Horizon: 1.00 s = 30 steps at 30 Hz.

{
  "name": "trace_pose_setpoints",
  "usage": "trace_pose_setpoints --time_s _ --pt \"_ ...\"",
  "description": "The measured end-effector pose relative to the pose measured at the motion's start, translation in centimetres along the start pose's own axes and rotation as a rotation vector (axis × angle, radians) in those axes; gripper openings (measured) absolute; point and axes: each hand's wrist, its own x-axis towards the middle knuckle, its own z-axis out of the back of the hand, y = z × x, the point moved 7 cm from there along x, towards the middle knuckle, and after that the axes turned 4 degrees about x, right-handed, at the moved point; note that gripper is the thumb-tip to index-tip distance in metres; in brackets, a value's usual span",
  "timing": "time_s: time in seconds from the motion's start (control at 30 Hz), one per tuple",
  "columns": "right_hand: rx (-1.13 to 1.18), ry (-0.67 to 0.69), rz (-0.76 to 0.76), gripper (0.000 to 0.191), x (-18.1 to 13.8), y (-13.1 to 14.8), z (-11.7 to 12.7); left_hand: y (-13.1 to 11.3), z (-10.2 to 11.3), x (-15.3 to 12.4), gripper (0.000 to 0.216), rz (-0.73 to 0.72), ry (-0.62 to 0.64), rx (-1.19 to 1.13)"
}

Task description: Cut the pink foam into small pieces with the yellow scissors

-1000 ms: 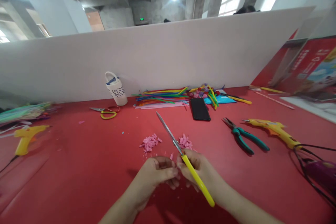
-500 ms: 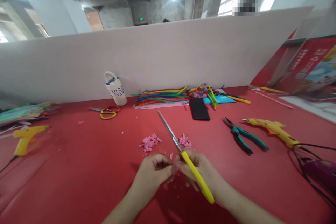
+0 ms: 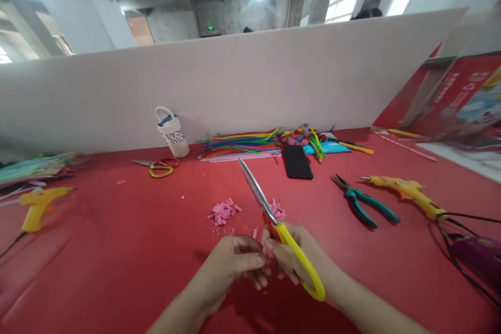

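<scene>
R hand [image 3: 313,251] has yellow-handled scissors [image 3: 286,236] in its grip, blades angled far-left, up off the table [image 3: 117,250]; prob. parked in the palm so thumb & fingertips stay free for small stuff. A pink bit [image 3: 265,250] shows between the hands' fingertips; can't tell which hand has it. L hand [image 3: 230,261] is half curled, tips v. close to the R's; grip n/a, can't tell if it's pinching anything. L pink pile [image 3: 224,212] & R pink pile [image 3: 277,210] sit just far of the hands, apart, maybe to keep bits sorted & in reach. Pliers [image 3: 357,202] + glue gun [image 3: 410,193] lie R, phone [image 3: 297,162] far, likely so the near area has elbow room.
</scene>
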Motion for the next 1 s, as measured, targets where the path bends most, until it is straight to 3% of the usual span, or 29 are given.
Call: trace_pose_setpoints --time_s 0.17,0.37,0.5,0.7,1.0 --pt "-0.12 -0.049 0.095 0.016 -0.2 0.9 0.6 -0.8 1.0 0.2 0.005 -0.07 -0.101 -0.049" --pt "-0.749 -0.122 0.278 0.017 -0.8 2.1 0.3 -2.7 4.0 -0.2 0.008 -0.274 -0.295 -0.254" --pt "-0.99 -0.123 0.297 0.017 -1.0 2.0 0.0 -3.3 4.8 -0.7 0.004 -0.329 -0.321 -0.278" --pt "-1.159 -0.083 0.323 0.019 -0.8 1.3 -0.7 -4.1 5.1 -1.2 0.004 -0.433 -0.358 -0.349" --pt "-1.198 -0.075 0.362 0.022 -1.0 0.8 -1.1 -4.1 5.1 -1.1 0.005 -0.472 -0.351 -0.399"
